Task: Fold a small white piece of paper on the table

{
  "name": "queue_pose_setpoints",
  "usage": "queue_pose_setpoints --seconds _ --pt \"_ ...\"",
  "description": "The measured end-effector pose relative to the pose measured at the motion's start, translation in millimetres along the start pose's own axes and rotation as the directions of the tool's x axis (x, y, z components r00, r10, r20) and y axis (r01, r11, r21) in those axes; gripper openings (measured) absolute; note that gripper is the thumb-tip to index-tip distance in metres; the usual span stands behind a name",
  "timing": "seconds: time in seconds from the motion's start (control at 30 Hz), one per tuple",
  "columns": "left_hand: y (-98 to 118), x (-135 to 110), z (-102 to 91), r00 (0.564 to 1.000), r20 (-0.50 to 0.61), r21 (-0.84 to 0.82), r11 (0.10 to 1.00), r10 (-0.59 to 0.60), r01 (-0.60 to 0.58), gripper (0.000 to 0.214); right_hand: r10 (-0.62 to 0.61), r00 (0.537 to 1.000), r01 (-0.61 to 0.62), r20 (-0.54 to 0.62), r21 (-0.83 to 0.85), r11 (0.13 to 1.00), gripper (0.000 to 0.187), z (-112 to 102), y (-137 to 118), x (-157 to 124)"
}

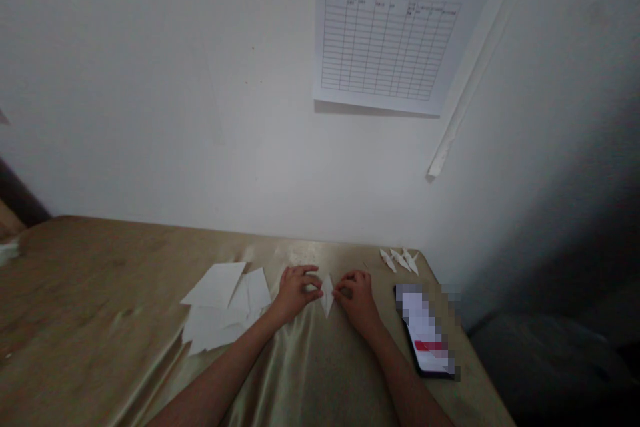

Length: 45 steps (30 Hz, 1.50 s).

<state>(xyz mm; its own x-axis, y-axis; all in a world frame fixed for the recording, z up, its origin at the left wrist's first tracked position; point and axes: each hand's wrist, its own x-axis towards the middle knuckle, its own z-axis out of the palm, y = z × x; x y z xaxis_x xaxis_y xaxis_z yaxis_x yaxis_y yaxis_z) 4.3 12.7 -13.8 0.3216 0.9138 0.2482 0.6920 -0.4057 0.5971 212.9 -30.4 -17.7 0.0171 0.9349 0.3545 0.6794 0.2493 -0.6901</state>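
Note:
A small white folded paper (327,299), a narrow diamond with pointed ends, lies on the cloth between my two hands. My left hand (296,292) has its thumb and forefinger at the paper's left edge, with another finger stretched out above. From the other side, my right hand (358,295) pinches the right edge between thumb and fingertips, the remaining fingers curled. A pile of loose white paper sheets (215,327) rests to the left of my left hand. Several small folded paper pieces (399,260) lie in a row beyond my right hand.
A phone (426,333) with a lit, blurred screen lies right of my right forearm. The shiny gold-brown cloth (125,280) covering the table has creases. Behind it rises a white wall (200,113) bearing a printed table sheet (385,47) and a slanting white strip (465,100).

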Motion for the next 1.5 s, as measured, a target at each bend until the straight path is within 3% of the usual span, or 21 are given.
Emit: queue_pose_setpoints --seconds 0.63,0.8,1.03,1.5 --pt "12.0 -3.1 0.3 0.999 -0.012 0.037 0.998 -0.046 0.047 0.011 -0.043 0.996 0.051 0.079 -0.108 0.993 0.006 -0.7 -12.5 -2.8" --pt "11.0 -2.7 0.7 1.0 -0.014 0.04 0.999 -0.022 0.022 0.011 -0.027 0.997 0.038 0.076 -0.141 0.989 0.023 1.4 -19.5 -5.1" --pt "9.9 -0.1 0.7 1.0 -0.011 0.057 0.998 0.0 0.001 0.013 0.021 0.996 -0.002 0.086 -0.211 0.977 0.032 5.7 -23.2 -4.9" --pt "10.5 -0.3 -0.1 1.0 -0.018 0.045 0.999 -0.007 0.008 0.013 -0.021 0.991 0.04 0.133 -0.142 0.989 0.046 -6.3 -24.0 -10.7"
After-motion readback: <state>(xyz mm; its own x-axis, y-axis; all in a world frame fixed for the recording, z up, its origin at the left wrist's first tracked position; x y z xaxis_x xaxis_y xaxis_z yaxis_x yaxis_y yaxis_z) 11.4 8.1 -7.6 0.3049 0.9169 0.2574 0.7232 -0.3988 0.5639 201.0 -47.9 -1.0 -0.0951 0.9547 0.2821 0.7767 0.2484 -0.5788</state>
